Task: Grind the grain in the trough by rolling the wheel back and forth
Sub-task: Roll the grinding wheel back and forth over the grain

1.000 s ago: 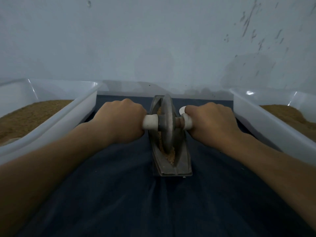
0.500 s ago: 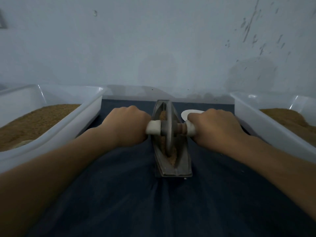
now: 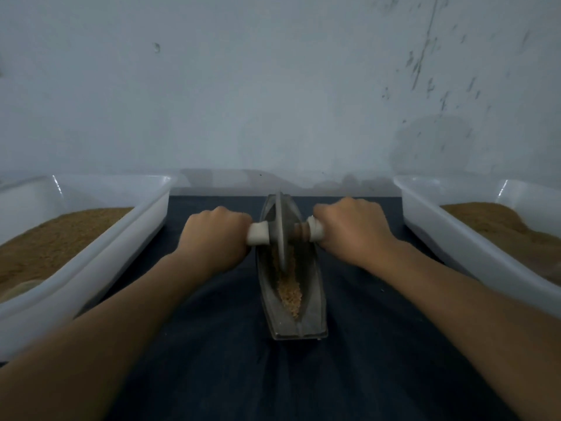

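A narrow grey metal trough (image 3: 312,314) lies lengthwise on the dark cloth in front of me. Tan crushed grain (image 3: 290,291) fills its groove in the near half. A grey metal wheel (image 3: 281,229) stands upright in the groove toward the far end. Its axle carries white handles on both sides. My left hand (image 3: 215,238) grips the left handle (image 3: 258,233). My right hand (image 3: 352,229) grips the right handle (image 3: 314,230). Both fists hide the outer ends of the handles.
A white plastic tub (image 3: 121,238) with brown ground grain stands to the left. Another white tub (image 3: 455,232) with similar brown material stands to the right. A dark blue cloth (image 3: 273,378) covers the surface. A pale wall rises right behind the trough.
The wheel has rolled away from me toward the trough's far end, both hands going with it. More grain shows in the near half of the groove.
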